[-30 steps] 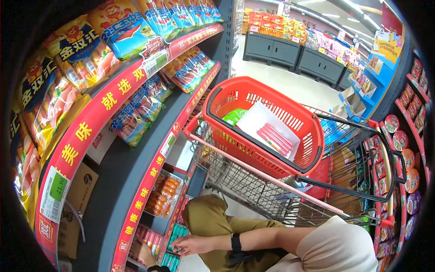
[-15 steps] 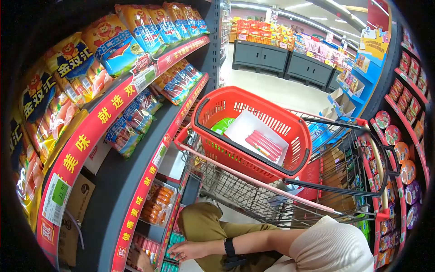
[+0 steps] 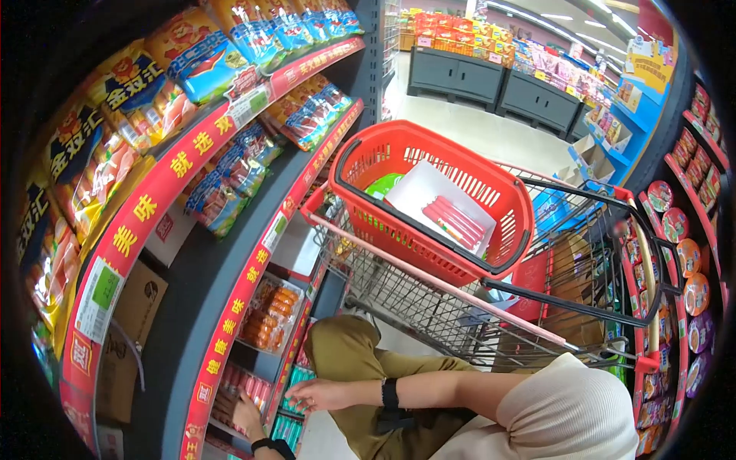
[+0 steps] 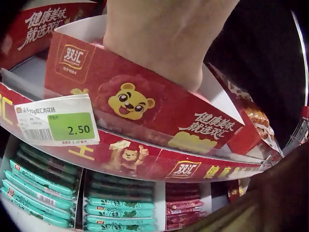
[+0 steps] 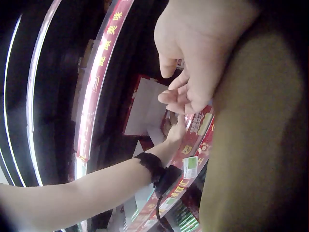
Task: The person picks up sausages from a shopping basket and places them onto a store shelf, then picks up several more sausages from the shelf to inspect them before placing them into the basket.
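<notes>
My left hand (image 3: 247,418) reaches down into a box of pink-wrapped sausages (image 3: 257,389) on a low shelf. In the left wrist view, the bare wrist and heel of the hand (image 4: 154,46) enter a red display box (image 4: 96,82) with a cartoon lion; its walls hide the fingers. The right wrist view shows that same hand (image 5: 177,130) at the box, its grip unclear. Close to the teal-wrapped sausages (image 3: 297,377), my right hand (image 3: 318,395) hovers by the knee, fingers loosely bent and holding nothing, as the right wrist view of it (image 5: 198,53) also shows.
A red basket (image 3: 429,253) sits on a wire cart (image 3: 429,307), holding a white tray of pink sausages (image 3: 456,222) and a green package. Shelves with bagged sausages (image 3: 130,92) rise at left; cup packages (image 3: 688,258) line the right. A price tag (image 4: 58,123) fronts the box.
My left hand has shifted up and right in the head view at the sausage box, showing more wrist than half a second ago. The right hand stays near the knee; the view has shifted slightly.
</notes>
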Demonstrator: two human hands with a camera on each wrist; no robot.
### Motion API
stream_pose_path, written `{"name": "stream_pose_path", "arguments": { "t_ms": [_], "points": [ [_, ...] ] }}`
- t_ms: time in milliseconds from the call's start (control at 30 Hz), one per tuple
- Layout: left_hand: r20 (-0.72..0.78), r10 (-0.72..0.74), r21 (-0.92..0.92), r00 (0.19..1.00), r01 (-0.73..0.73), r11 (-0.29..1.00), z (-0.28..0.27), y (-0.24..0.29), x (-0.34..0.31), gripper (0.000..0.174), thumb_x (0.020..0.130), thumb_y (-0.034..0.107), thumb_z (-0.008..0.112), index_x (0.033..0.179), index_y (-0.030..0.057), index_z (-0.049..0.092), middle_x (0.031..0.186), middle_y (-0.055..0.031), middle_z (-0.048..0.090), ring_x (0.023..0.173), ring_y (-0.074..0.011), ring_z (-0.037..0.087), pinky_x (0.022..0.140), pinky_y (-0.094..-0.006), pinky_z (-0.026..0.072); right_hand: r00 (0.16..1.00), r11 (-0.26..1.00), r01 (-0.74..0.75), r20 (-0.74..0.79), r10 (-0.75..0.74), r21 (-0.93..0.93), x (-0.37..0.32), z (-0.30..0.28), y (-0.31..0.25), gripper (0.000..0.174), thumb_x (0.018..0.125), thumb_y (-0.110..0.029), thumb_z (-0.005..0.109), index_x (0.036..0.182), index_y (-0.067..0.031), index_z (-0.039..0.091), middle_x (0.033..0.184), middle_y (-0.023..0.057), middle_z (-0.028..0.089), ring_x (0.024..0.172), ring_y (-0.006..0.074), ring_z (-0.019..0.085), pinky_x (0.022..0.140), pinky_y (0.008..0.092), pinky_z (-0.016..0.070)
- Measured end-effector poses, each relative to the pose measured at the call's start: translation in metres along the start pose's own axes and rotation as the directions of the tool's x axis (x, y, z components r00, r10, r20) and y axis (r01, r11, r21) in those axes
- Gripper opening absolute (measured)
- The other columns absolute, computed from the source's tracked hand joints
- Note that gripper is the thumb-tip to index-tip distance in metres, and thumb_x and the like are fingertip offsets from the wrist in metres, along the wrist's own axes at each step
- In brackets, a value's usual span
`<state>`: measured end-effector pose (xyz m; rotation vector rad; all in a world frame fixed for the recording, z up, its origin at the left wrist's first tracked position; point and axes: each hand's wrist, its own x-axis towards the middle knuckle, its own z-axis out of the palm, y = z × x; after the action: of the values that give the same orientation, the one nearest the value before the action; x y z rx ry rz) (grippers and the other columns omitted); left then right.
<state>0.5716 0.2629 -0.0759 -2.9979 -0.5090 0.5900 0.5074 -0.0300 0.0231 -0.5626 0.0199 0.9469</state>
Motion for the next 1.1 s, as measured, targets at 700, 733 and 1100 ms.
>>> {"name": "stream_pose_path", "arguments": {
  "t_ms": [700, 733, 1100],
  "points": [
    [-0.221, -0.028, -0.27, 0.975, -0.033, 0.962, -0.034, 0.032, -0.056, 0.079, 0.086, 0.062, 0.027, 0.143, 0.0094, 0.013, 0.147, -0.0192, 0.01, 0.136, -0.0362, 0.003, 0.108, -0.0508, -0.0046, 0.999, 0.997, 0.037, -0.042, -0.035, 0.063, -0.026, 0.01, -0.014, 0.026, 0.091, -0.013, 0.047, 0.115, -0.0042, 0.052, 0.103, 0.0079, 0.055, 0.093, 0.0179, 0.053, 0.086, 0.0325, 0.0421],
    [-0.243, -0.034, -0.275, 0.969, -0.036, 0.961, -0.033, 0.032, -0.055, 0.079, 0.086, 0.062, 0.027, 0.143, 0.0093, 0.015, 0.146, -0.0195, 0.012, 0.135, -0.0369, 0.005, 0.108, -0.0514, -0.0036, 0.999, 0.997, 0.038, -0.04, -0.035, 0.067, -0.025, 0.01, -0.014, 0.026, 0.091, -0.013, 0.047, 0.115, -0.0042, 0.052, 0.103, 0.0079, 0.055, 0.093, 0.0179, 0.053, 0.086, 0.0325, 0.0421],
    [-0.396, -0.043, -0.148, 0.917, -0.018, 0.989, -0.039, 0.032, -0.046, 0.072, 0.084, 0.061, 0.035, 0.131, 0.0063, 0.039, 0.134, -0.0226, 0.036, 0.126, -0.0391, 0.029, 0.103, -0.0578, 0.0151, 0.997, 0.996, -0.017, -0.078, 0.024, 0.085, -0.019, 0.015, -0.014, 0.026, 0.09, -0.013, 0.047, 0.114, -0.0051, 0.053, 0.101, 0.0063, 0.056, 0.092, 0.0171, 0.051, 0.085, 0.0321, 0.0414]
  ]
}}
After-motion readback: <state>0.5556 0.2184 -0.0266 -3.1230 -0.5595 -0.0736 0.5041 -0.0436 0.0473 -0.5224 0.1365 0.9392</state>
